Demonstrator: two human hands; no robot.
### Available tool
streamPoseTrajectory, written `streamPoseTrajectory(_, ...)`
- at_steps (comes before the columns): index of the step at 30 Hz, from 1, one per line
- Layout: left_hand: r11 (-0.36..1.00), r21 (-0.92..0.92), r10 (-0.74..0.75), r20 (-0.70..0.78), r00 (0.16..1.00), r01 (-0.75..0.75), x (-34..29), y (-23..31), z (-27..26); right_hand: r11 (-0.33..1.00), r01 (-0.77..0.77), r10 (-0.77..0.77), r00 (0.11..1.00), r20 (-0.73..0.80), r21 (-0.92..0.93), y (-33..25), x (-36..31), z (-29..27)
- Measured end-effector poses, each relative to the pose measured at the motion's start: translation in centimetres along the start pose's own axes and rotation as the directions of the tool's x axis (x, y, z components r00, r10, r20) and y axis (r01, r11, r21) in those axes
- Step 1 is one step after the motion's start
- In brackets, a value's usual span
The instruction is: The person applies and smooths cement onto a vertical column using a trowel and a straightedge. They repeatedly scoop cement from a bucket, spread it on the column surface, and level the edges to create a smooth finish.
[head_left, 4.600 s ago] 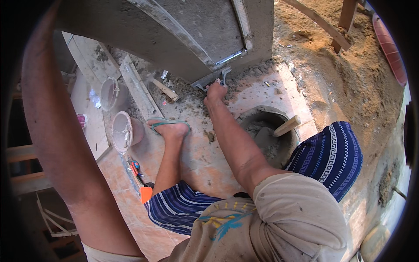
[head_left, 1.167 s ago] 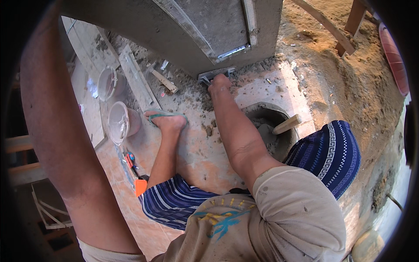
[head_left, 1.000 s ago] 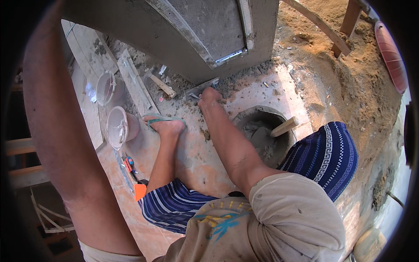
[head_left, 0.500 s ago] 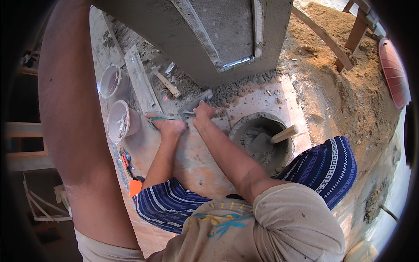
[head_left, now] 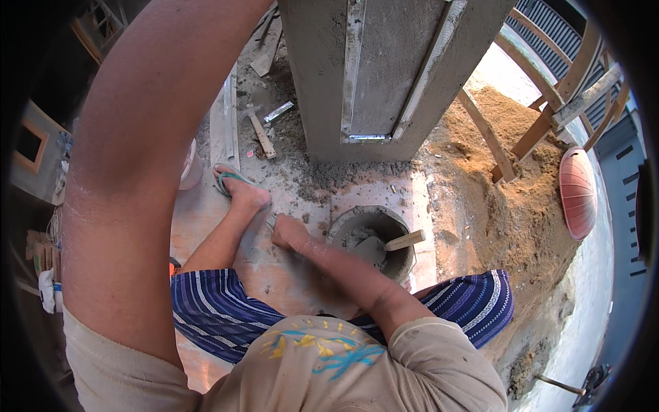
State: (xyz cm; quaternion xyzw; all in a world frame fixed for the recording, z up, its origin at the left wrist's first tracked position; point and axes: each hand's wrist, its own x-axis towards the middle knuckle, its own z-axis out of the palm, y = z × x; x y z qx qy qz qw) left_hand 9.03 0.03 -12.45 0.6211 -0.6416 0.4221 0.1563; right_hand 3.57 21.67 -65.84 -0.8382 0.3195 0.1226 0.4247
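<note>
My right hand (head_left: 290, 231) is low over the tiled floor, just right of my sandalled left foot (head_left: 237, 189). Its fingers are closed on a trowel (head_left: 270, 220), of which only a small pale part shows beyond them. My left arm (head_left: 130, 192) rises across the left of the view, and its hand is out of the picture. Beside my right forearm stands a black bucket (head_left: 341, 230) of grey mortar. Another trowel (head_left: 406, 239) with a wooden handle rests in it, its blade in the mortar. In front stands a square column (head_left: 319, 89) coated in grey plaster.
Crumbs of mortar (head_left: 322, 180) lie along the column's foot. Left of it are a hammer (head_left: 262, 137), a long metal straightedge (head_left: 225, 130) and a partly hidden white bucket (head_left: 191, 170). On the right rise a sand heap (head_left: 504, 206), wooden props (head_left: 532, 141) and a pink ribbed dome (head_left: 576, 194).
My right hand has drawn back from the column's foot toward me, and the trowel's blade no longer shows clearly. The view has turned, so the column stands more upright.
</note>
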Motion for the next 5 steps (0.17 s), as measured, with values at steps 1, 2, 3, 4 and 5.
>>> streamPoseTrajectory(1,0.99,-0.113,-0.08,0.038,0.996,0.083,-0.6,0.4,-0.9,0.996,-0.018,0.019,1.0,0.013,-0.085,-0.1,-1.2,0.7)
streamPoseTrajectory(2,0.982,-0.163,-0.077,0.082,0.994,0.09,-1.1,0.3,-2.1,0.985,-0.035,0.039,0.999,0.025,-0.17,-0.3,-2.5,1.4)
streamPoseTrajectory(3,0.972,-0.214,-0.065,0.13,0.989,0.092,-1.7,0.8,-3.6,0.968,-0.05,0.06,0.998,0.036,-0.246,-0.3,-3.7,2.3)
streamPoseTrajectory(4,0.96,-0.261,-0.05,0.182,0.982,0.097,-2.3,1.0,-4.6,0.961,-0.045,0.063,0.996,0.06,-0.271,0.2,-4.3,3.8)
streamPoseTrajectory(5,0.961,-0.269,-0.048,0.076,0.996,0.067,-3.1,1.0,-5.1,0.954,-0.041,0.068,0.994,0.083,-0.297,1.3,-4.1,5.6)
